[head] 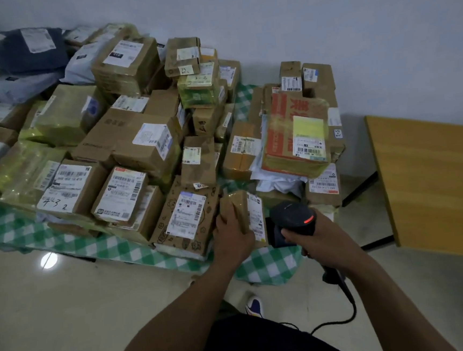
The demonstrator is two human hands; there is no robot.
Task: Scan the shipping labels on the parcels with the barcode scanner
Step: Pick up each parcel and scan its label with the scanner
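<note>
Fingers (225,217) of the left hand (233,239) curl round a small parcel (239,208) at the pile's (127,145) 6 o'clock edge, its label (256,218) facing 3 o'clock. The right hand (314,238) grips the scanner (292,214) just beside it. So close and oblique, the beam may miss or catch a neighbouring barcode. Both forearms reach toward 12 o'clock.

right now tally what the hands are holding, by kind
small parcel: 1, in the left hand
barcode scanner: 1, in the right hand
total: 2
</note>
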